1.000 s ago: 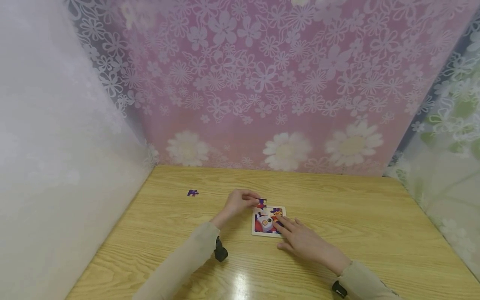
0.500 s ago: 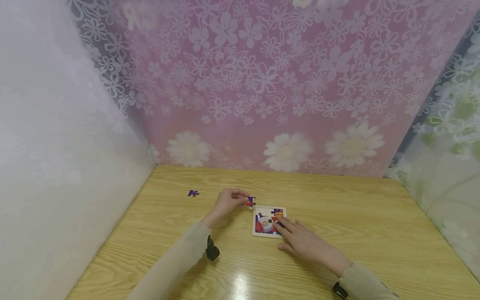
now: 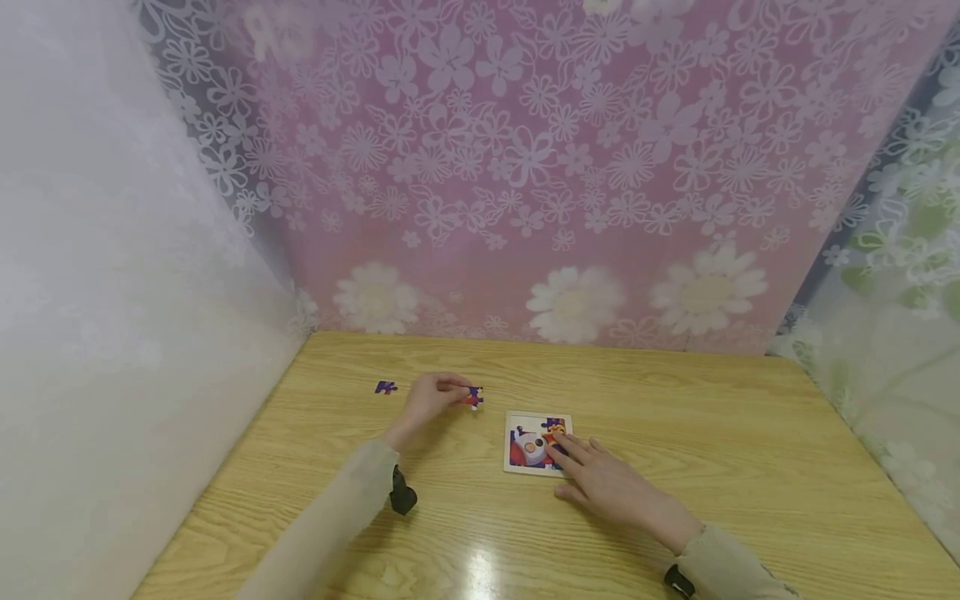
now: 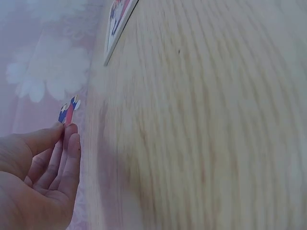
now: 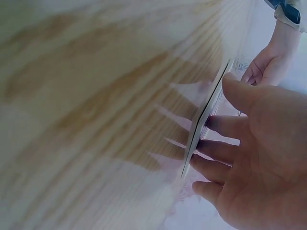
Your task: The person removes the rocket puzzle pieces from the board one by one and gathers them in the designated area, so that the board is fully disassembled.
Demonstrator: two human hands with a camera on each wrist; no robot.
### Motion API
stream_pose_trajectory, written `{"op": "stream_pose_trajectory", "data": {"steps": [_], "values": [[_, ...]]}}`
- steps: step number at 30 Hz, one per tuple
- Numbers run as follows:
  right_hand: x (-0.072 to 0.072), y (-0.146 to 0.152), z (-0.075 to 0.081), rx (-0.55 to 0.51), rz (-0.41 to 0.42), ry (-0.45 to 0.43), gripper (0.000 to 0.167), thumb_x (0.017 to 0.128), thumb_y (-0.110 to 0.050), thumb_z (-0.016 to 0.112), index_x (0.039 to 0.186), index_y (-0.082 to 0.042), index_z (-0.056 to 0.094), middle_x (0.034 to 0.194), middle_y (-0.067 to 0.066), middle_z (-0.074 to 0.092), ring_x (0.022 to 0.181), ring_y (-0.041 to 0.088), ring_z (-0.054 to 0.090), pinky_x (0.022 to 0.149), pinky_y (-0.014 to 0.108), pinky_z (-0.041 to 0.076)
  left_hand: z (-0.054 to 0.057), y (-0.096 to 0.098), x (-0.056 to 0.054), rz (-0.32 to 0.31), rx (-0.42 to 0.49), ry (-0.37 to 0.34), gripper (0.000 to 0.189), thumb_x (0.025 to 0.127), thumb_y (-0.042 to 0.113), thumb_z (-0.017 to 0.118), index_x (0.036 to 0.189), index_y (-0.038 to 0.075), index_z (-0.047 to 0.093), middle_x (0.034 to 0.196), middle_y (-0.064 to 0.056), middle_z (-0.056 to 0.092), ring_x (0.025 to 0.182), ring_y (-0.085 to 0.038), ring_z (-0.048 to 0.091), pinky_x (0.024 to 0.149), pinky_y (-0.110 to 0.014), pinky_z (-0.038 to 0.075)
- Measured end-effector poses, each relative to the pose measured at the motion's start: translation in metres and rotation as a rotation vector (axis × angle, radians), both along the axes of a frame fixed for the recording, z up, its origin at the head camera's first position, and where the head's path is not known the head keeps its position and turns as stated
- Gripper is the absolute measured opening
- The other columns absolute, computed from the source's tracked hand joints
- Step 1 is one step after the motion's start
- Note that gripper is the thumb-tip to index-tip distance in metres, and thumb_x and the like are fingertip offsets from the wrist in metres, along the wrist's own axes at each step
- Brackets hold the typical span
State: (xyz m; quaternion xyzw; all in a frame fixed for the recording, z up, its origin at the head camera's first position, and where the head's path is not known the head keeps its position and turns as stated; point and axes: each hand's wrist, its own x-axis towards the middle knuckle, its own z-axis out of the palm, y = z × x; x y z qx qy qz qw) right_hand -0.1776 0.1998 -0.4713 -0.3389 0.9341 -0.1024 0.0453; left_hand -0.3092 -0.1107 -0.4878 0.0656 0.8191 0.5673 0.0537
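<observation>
My left hand (image 3: 430, 400) pinches a jigsaw piece (image 3: 474, 396), purple and red, between thumb and fingertips above the table. In the left wrist view the same piece (image 4: 68, 112) stands out past the fingertips. To its right lies a square puzzle board (image 3: 517, 471) with a pale frame, its picture partly filled in and a bare pale patch at its upper left. My right hand (image 3: 611, 483) rests its straight fingers on the board's right side, covering part of the picture. From the right wrist view, these fingers touch the board's edge (image 5: 199, 124).
A loose purple jigsaw piece (image 3: 386, 387) lies at the table's far left, just left of my left hand. Flowered cloth (image 3: 525, 167) hangs behind the wooden table (image 3: 675, 400), and pale cloth walls stand at both sides.
My left hand has moved left, carrying the jigsaw piece away from above the board's upper left corner. The right hand and the board have stayed in place.
</observation>
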Motion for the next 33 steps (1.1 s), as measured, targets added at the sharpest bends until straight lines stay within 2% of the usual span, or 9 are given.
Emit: {"op": "stream_pose_trajectory", "data": {"steps": [8,12,20,25,33], "values": [[-0.001,0.001,-0.002,-0.003,-0.015,-0.008,0.060,0.107,-0.038,0.051,0.154,-0.001,0.041,0.160,0.023,0.033,0.146,0.041,0.034,0.116,0.062,0.029,0.004,-0.019,-0.006,0.047,-0.004,-0.010,0.014,0.095,0.012,0.072,0.106,0.005,0.077,0.099,-0.010,0.076,0.091,-0.027,0.073,0.079,-0.037,0.061],[0.000,0.000,0.000,-0.004,-0.019,-0.012,0.060,0.107,-0.037,0.052,0.153,-0.001,0.041,0.160,0.023,0.033,0.146,0.041,0.034,0.116,0.062,0.029,0.004,-0.029,-0.011,0.080,-0.041,-0.015,0.014,0.094,0.014,0.074,0.106,0.007,0.078,0.100,-0.009,0.076,0.089,-0.024,0.074,0.078,-0.035,0.061],[0.001,-0.001,0.002,-0.009,-0.013,-0.004,0.059,0.106,-0.034,0.054,0.153,-0.001,0.041,0.159,0.024,0.034,0.146,0.041,0.035,0.116,0.062,0.030,0.006,-0.048,-0.023,0.082,-0.070,0.018,0.017,0.096,0.013,0.071,0.109,0.004,0.077,0.106,-0.013,0.074,0.093,-0.026,0.072,0.079,-0.034,0.061],[0.000,-0.001,0.001,-0.003,-0.008,-0.005,0.059,0.106,-0.034,0.053,0.153,0.000,0.041,0.159,0.024,0.034,0.146,0.042,0.035,0.116,0.062,0.029,0.007,-0.058,-0.030,0.107,-0.073,0.029,0.018,0.096,0.012,0.071,0.111,0.002,0.076,0.110,-0.017,0.073,0.095,-0.028,0.072,0.080,-0.036,0.061],[0.000,-0.002,0.001,-0.004,-0.018,-0.007,0.059,0.106,-0.035,0.054,0.153,0.000,0.042,0.159,0.024,0.035,0.145,0.042,0.036,0.116,0.061,0.030,0.010,-0.065,-0.028,0.162,-0.130,0.036,0.019,0.096,0.012,0.071,0.111,0.002,0.076,0.108,-0.017,0.074,0.095,-0.029,0.073,0.080,-0.037,0.061]]}}
